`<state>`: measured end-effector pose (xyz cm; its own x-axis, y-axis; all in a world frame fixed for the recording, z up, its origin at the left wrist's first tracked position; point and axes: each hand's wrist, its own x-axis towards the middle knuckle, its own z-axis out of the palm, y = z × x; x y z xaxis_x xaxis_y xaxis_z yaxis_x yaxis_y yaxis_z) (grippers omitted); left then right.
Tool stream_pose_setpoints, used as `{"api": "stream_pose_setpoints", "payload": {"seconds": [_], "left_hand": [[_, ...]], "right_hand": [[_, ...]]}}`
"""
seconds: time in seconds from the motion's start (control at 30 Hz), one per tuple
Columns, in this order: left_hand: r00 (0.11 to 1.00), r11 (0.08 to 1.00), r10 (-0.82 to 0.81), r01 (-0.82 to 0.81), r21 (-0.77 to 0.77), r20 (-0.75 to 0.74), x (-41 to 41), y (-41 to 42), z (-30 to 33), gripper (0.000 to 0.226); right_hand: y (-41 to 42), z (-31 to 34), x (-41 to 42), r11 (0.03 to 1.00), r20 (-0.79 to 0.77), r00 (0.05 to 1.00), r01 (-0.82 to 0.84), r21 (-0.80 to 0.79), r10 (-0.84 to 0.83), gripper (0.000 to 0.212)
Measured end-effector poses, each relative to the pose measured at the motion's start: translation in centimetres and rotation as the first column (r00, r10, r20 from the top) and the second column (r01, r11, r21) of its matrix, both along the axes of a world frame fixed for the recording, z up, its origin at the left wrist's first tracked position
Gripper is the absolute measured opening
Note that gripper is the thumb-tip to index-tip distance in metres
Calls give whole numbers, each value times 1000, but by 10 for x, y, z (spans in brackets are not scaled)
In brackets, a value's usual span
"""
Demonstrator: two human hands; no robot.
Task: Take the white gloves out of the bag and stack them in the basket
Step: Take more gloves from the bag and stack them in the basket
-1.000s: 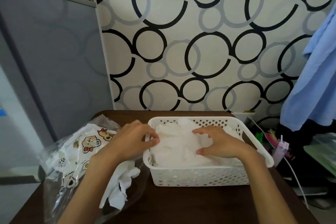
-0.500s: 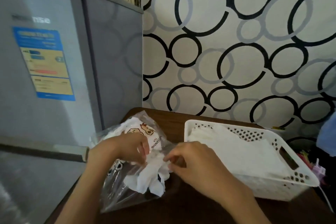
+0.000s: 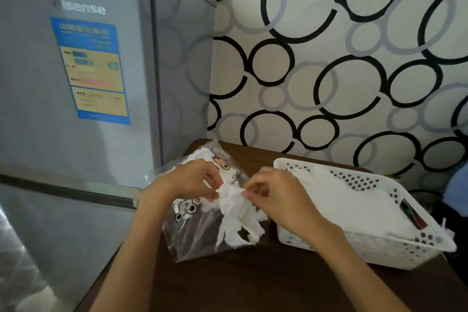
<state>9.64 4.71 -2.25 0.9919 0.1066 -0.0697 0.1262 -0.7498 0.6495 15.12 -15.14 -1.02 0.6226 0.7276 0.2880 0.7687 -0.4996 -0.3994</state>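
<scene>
A grey Hisense refrigerator [image 3: 76,109] is standing at the far left, with a blue and yellow energy label [image 3: 92,71] stuck on its door. Just beside it, a dark brown wooden table [image 3: 228,284] is carrying everything else. On the table's left part a clear plastic bag [image 3: 195,235] printed with cartoon bears is lying crumpled, with more white material showing through its upper end.

The left hand [image 3: 192,180] is reaching over the bag, its fingers curled and pinching the top of a white glove [image 3: 238,218] against the thumb. The glove is hanging crumpled from that pinch, its limp fingers dangling down over the bag's open end and the tabletop; it is lying partly outside the bag, between the two hands. The right hand [image 3: 278,200] is coming in from the other side, its thumb and forefinger pinching the same bunched top of the glove, the other fingers curled loosely beneath.

Just right of the hands, a white perforated plastic basket [image 3: 379,248] is sitting on the table, near the bag but not touching it. Inside it a flat pile of white gloves [image 3: 349,202] is lying, filling most of the floor. Behind the table, wallpaper [image 3: 329,58] with black and grey rings is covering the wall. At the far right edge a bit of blue cloth [image 3: 458,192] is showing.
</scene>
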Motion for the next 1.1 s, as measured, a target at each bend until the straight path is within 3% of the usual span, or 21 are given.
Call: {"api": "stream_pose_setpoints", "payload": {"seconds": [0.1, 0.2, 0.27, 0.33, 0.4, 0.47, 0.57, 0.73, 0.8, 0.9, 1.0, 1.1], "left_hand": [[999, 1000, -28, 28, -13, 20, 1, -3, 0, 28], [995, 995, -90, 92, -40, 35, 0, -3, 4, 24], [992, 989, -114, 119, -93, 53, 0, -3, 6, 11], [992, 976, -78, 97, -194, 101, -3, -7, 11, 23], [985, 946, -36, 88, -312, 167, -4, -13, 17, 42], [969, 917, -83, 166, -364, 233, -5, -20, 23, 42], [949, 900, -93, 210, -382, 302, -3, -26, 24, 36], [890, 918, 133, 55, -392, 437, 0, -27, 26, 37], [867, 927, 167, 24, -375, 469, 0, -28, 29, 32], [862, 943, 147, 27, -332, 486, 1, -33, 31, 18], [863, 941, 157, 18, -339, 481, 3, -37, 29, 19], [918, 928, 123, 29, -372, 378, 2, -31, 26, 33]], "right_hand": [[-3, 15, 8, 994, -266, 964, 21, 108, 9, 6], [-4, 26, 19, 965, -534, 845, 116, 235, 29, 9], [-2, 27, 26, 943, -609, 793, 206, 263, -4, 9], [-1, 23, 31, 919, -700, 713, 258, 299, 27, 14], [-4, 20, 35, 876, -804, 567, 281, 392, 178, 23], [-8, 17, 40, 834, -830, 450, 274, 479, 329, 29], [-14, 16, 43, 812, -825, 373, 247, 529, 425, 35], [-25, 26, 37, 834, -791, 539, 263, 486, 290, 35], [-26, 35, 31, 859, -689, 678, 168, 484, 256, 48], [-18, 45, 22, 936, -489, 857, 23, 352, 163, 71], [-12, 50, 24, 934, -400, 910, 39, 356, 114, 33], [-17, 53, 33, 892, -461, 885, 154, 425, 67, 5]]}}
